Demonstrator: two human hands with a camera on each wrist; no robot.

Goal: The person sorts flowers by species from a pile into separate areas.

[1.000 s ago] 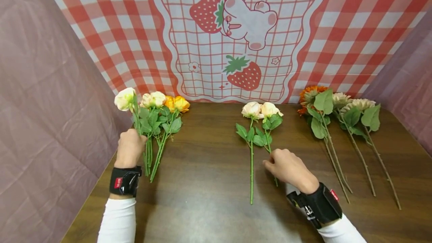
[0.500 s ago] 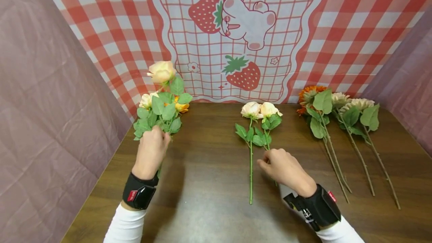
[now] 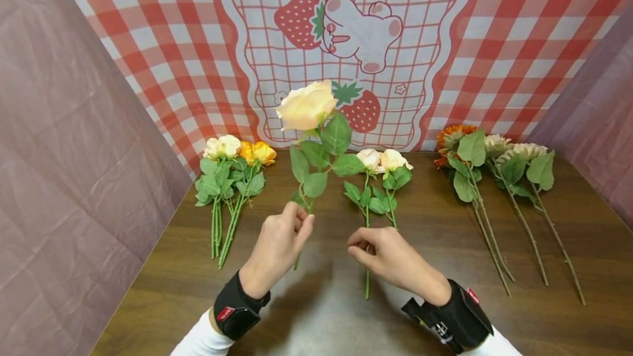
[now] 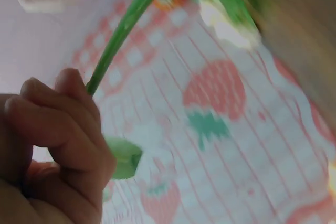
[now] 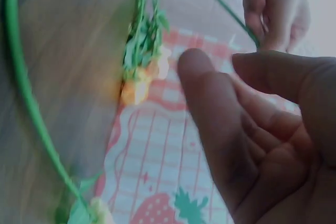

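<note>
In the head view a pale peach rose (image 3: 307, 106) with green leaves stands raised above the table, bloom up. My left hand (image 3: 277, 249) pinches its stem between thumb and fingers. The left wrist view shows that stem (image 4: 126, 30) running out of the curled fingers. Close by, my right hand (image 3: 395, 260) hovers over the stems of two cream roses lying side by side, the left one (image 3: 367, 159) and the right one (image 3: 394, 159). Nothing is between its thumb and index finger, which stand apart in the right wrist view.
Cream roses (image 3: 221, 146) and orange-yellow roses (image 3: 257, 153) lie at the table's left. On the right lie an orange flower (image 3: 455, 139) and whitish flowers (image 3: 524, 153) with long stems. A checked strawberry cloth (image 3: 514, 59) hangs behind the wooden table (image 3: 168, 290).
My left hand has carried the peach rose from the left group rightward to the middle, turning its bloom upright. My right hand has shifted left, from the right cream rose's stem toward the left one's.
</note>
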